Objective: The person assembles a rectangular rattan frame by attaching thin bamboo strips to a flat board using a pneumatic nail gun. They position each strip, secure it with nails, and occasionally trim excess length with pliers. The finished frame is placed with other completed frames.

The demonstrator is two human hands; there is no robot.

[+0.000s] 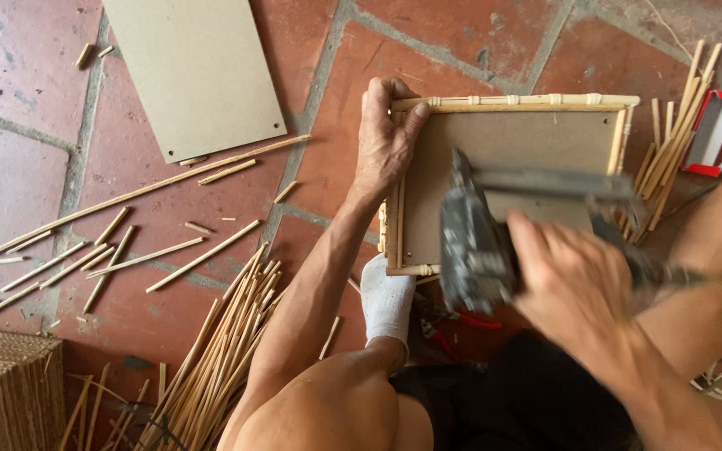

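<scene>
The person's left arm reaches forward with the left hand (384, 142) bent and its fingers curled down in a grip, while the right hand (574, 284) is closed tight, blurry, closer to the body.

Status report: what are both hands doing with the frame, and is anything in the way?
Left hand grips frame corner, holding it down. Right hand grips nail gun over the board; blurred. Sticks lie beside the frame, not on it.
</scene>
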